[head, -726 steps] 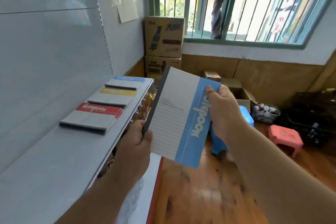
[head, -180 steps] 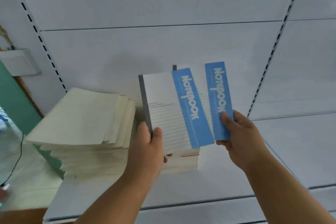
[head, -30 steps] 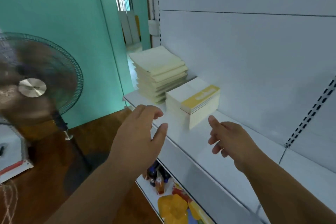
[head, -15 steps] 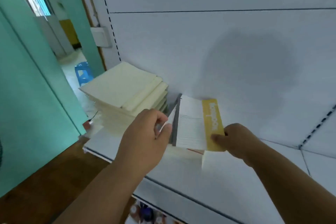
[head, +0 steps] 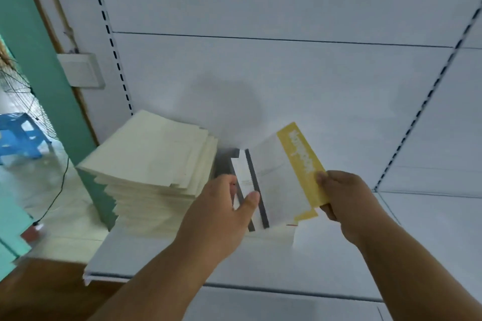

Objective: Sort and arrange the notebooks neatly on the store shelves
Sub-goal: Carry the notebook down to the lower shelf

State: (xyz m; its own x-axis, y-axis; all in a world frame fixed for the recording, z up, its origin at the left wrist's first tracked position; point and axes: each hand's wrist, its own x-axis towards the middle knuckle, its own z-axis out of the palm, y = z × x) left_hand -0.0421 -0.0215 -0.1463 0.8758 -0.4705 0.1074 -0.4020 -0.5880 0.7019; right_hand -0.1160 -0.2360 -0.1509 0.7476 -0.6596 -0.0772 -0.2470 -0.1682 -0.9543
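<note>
My right hand (head: 339, 194) pinches the yellow edge of a white notebook with a yellow band (head: 283, 177), lifted and tilted above a small stack of notebooks (head: 271, 234) on the white shelf (head: 339, 255). My left hand (head: 221, 214) pinches the dark spine edge of a second notebook (head: 242, 174) just left of it, thumb on its cover. A tall stack of cream notebooks (head: 154, 164) lying face down stands at the shelf's left end. The small stack is mostly hidden behind my hands and the lifted notebooks.
The white back panel (head: 260, 73) of the shelving rises behind, with slotted uprights. A teal wall (head: 39, 73) and a white switch box (head: 80, 70) are at left. A blue plastic stool (head: 18, 135) stands on the floor beyond. Bare shelf surface extends to the right.
Over the last second my hands went from empty to holding notebooks at the small stack. In the last half second the yellow-banded notebook has been raised and tilted further up.
</note>
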